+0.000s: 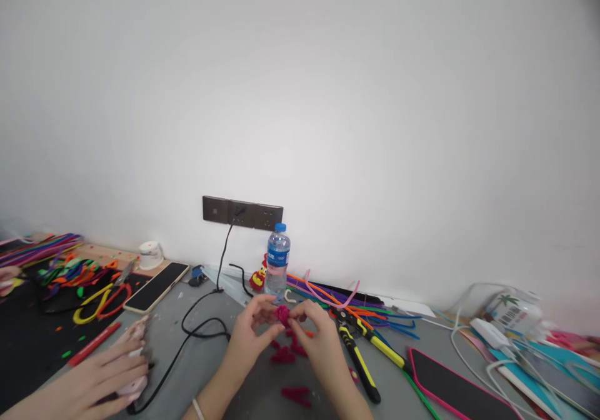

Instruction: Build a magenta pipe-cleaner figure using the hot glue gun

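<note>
Between the fingertips of both hands is a small magenta coil of pipe cleaner [282, 314]. My left hand [254, 327] pinches it from the left, thumb and forefinger closed. From the other side, my right hand [310, 326] pinches it too. Under my hands lie several magenta pipe cleaner pieces [284, 355], partly hidden by my fingers. A folded magenta piece [296, 396] rests nearer to me on the grey table [255, 395]. Right of my right hand are pliers [359, 364] with yellow and black handles.
A water bottle [278, 260] stands behind my hands, beside a red and yellow figure [258, 276]. At left, another person's hand [100, 379] holds a pale pink corded tool [134, 385]. Scissors [100, 304], phones [157, 287] and coloured pipe cleaners [394, 321] lie around.
</note>
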`<action>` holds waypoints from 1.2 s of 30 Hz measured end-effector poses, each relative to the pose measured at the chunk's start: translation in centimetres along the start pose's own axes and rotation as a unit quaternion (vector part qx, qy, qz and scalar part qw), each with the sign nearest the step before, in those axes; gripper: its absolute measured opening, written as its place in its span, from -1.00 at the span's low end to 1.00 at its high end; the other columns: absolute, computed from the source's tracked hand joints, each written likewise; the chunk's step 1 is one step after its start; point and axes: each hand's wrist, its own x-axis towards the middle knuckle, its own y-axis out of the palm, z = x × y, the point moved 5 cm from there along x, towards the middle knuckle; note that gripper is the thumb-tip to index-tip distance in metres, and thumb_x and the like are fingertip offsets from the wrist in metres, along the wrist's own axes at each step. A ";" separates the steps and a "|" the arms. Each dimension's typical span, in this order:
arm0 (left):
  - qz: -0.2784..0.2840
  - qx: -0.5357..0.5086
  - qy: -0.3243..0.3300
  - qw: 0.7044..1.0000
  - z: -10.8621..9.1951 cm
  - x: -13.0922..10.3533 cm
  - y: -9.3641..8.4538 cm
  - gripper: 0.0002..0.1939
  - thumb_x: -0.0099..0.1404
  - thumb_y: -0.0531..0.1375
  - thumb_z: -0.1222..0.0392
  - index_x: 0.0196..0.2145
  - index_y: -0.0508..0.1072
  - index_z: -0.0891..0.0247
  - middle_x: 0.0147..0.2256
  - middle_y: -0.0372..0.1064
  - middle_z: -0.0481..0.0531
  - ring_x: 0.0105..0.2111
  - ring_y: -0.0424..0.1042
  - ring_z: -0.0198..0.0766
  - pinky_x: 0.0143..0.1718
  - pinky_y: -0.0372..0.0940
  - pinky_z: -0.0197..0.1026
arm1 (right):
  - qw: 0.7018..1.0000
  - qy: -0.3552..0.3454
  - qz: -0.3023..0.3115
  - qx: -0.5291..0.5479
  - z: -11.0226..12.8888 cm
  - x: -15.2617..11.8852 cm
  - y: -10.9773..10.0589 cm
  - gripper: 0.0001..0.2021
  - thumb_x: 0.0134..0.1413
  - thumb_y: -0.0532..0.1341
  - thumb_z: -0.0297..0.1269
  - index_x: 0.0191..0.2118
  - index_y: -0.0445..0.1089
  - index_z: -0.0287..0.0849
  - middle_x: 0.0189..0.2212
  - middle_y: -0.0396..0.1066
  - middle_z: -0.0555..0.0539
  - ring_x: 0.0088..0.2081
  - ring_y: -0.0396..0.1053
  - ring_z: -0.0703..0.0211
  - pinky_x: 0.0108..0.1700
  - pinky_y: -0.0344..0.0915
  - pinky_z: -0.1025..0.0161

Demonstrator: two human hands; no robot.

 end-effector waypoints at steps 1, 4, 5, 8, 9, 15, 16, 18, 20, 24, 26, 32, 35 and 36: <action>0.002 -0.001 0.001 1.000 0.1 0.0 0.0 -0.58 0.02 0.38 0.20 -0.14 0.41 0.21 -0.32 0.49 0.06 -0.29 0.50 -0.11 -0.19 0.39 -0.12 | 1.000 -0.010 0.005 -0.019 0.2 0.0 0.0 -0.88 0.01 0.20 -0.42 -0.49 0.39 -0.09 -0.49 0.43 -0.03 -0.37 0.36 0.04 -0.31 0.20 0.20; 0.001 0.006 0.002 1.000 0.1 -0.1 0.1 -0.59 0.03 0.37 0.19 -0.14 0.42 0.22 -0.31 0.48 0.06 -0.27 0.49 -0.12 -0.19 0.39 -0.13 | 0.997 -0.039 0.021 -0.066 0.7 -0.1 0.3 -0.85 0.02 0.19 -0.47 -0.47 0.40 -0.09 -0.46 0.42 -0.04 -0.33 0.35 0.03 -0.28 0.19 0.18; -0.003 0.008 0.000 1.000 0.1 0.0 0.1 -0.61 0.04 0.37 0.17 -0.16 0.43 0.22 -0.31 0.48 0.06 -0.27 0.49 -0.12 -0.19 0.39 -0.14 | 0.996 -0.047 0.025 -0.073 0.8 -0.1 0.3 -0.85 0.03 0.19 -0.48 -0.46 0.41 -0.09 -0.45 0.41 -0.04 -0.32 0.35 0.03 -0.27 0.19 0.18; -0.020 -0.002 -0.021 1.000 0.4 0.1 0.0 -0.66 0.03 0.37 0.09 -0.24 0.47 0.24 -0.33 0.48 0.07 -0.27 0.48 -0.12 -0.21 0.39 -0.15 | 0.996 -0.056 0.025 -0.068 1.1 -0.1 0.2 -0.87 0.04 0.19 -0.46 -0.42 0.42 -0.08 -0.45 0.37 -0.03 -0.36 0.33 0.06 -0.30 0.21 0.20; -0.027 -0.008 -0.030 0.999 0.5 0.2 -0.1 -0.66 0.02 0.37 0.06 -0.25 0.47 0.24 -0.33 0.48 0.07 -0.27 0.48 -0.12 -0.22 0.39 -0.16 | 0.997 -0.053 0.018 -0.061 1.0 -0.1 -0.1 -0.89 0.05 0.20 -0.44 -0.40 0.42 -0.09 -0.45 0.36 -0.03 -0.38 0.32 0.08 -0.31 0.22 0.21; -0.072 -0.034 -0.046 0.996 1.0 0.4 -0.9 -0.62 -0.02 0.39 0.01 -0.26 0.49 0.21 -0.30 0.50 0.05 -0.30 0.48 -0.15 -0.33 0.38 -0.22 | 0.997 0.013 -0.073 0.016 -0.2 0.4 -2.6 -0.93 0.11 0.19 -0.26 -0.32 0.40 -0.11 -0.50 0.35 -0.01 -0.46 0.27 0.12 -0.38 0.21 0.25; -0.073 -0.039 -0.051 0.995 1.0 0.4 -0.9 -0.63 -0.01 0.39 0.01 -0.25 0.49 0.21 -0.29 0.50 0.05 -0.30 0.48 -0.16 -0.35 0.38 -0.24 | 0.996 0.025 -0.076 0.028 -0.4 0.4 -2.8 -0.90 0.12 0.18 -0.24 -0.33 0.40 -0.11 -0.50 0.36 -0.02 -0.45 0.28 0.11 -0.38 0.22 0.24; -0.065 -0.053 -0.064 0.994 1.0 0.3 -0.8 -0.65 0.02 0.38 0.03 -0.24 0.49 0.20 -0.29 0.51 0.04 -0.31 0.49 -0.17 -0.37 0.37 -0.25 | 0.996 0.039 -0.063 0.049 -0.6 0.4 -2.7 -0.87 0.13 0.18 -0.21 -0.32 0.41 -0.12 -0.46 0.40 -0.05 -0.41 0.31 0.09 -0.35 0.23 0.23; -0.048 -0.071 -0.070 0.994 0.9 0.2 -0.5 -0.67 0.04 0.38 0.06 -0.25 0.49 0.21 -0.29 0.52 0.04 -0.28 0.49 -0.17 -0.31 0.38 -0.24 | 0.996 0.045 -0.021 0.068 -0.6 0.4 -2.1 -0.86 0.12 0.18 -0.21 -0.26 0.43 -0.13 -0.40 0.45 -0.07 -0.36 0.36 0.07 -0.31 0.24 0.22; -0.012 -0.101 -0.070 0.992 0.8 0.1 0.0 -0.72 0.05 0.39 0.13 -0.27 0.49 0.23 -0.28 0.53 0.04 -0.23 0.50 -0.16 -0.21 0.37 -0.21 | 0.992 0.070 0.068 0.082 -0.3 0.0 -0.4 -0.76 0.04 0.24 -0.29 -0.12 0.41 -0.11 -0.25 0.51 -0.06 -0.30 0.42 0.06 -0.24 0.23 0.21; 0.002 -0.108 -0.067 0.992 0.8 0.1 0.1 -0.74 0.05 0.39 0.16 -0.28 0.48 0.23 -0.28 0.53 0.04 -0.22 0.50 -0.15 -0.19 0.36 -0.21 | 0.990 0.079 0.084 0.082 -0.2 -0.1 0.0 -0.74 0.02 0.25 -0.32 -0.11 0.40 -0.10 -0.26 0.52 -0.05 -0.31 0.42 0.07 -0.25 0.23 0.22; 0.042 -0.088 -0.063 0.993 0.6 -0.1 0.6 -0.75 0.05 0.38 0.22 -0.27 0.49 0.21 -0.15 0.45 0.06 -0.15 0.48 -0.11 -0.15 0.37 -0.17 | 0.991 0.069 0.083 0.082 -0.3 0.0 -0.1 -0.79 0.03 0.21 -0.37 -0.16 0.43 -0.11 -0.35 0.51 -0.02 -0.35 0.38 0.10 -0.30 0.21 0.24; 0.055 -0.038 -0.028 0.997 0.3 0.0 0.7 -0.78 0.07 0.35 0.22 -0.28 0.49 0.23 -0.11 0.39 0.09 -0.17 0.47 -0.10 -0.18 0.39 -0.16 | 0.991 0.058 0.095 0.070 -0.2 0.1 -0.2 -0.80 0.02 0.21 -0.41 -0.18 0.42 -0.13 -0.38 0.49 -0.01 -0.39 0.35 0.13 -0.31 0.22 0.25; 0.062 -0.013 -0.012 0.998 0.2 0.0 0.7 -0.81 0.08 0.33 0.24 -0.29 0.49 0.23 -0.12 0.39 0.10 -0.17 0.47 -0.10 -0.19 0.39 -0.16 | 0.991 0.055 0.103 0.069 -0.1 0.1 -0.2 -0.79 0.01 0.20 -0.43 -0.19 0.42 -0.13 -0.37 0.48 -0.01 -0.38 0.35 0.14 -0.30 0.22 0.26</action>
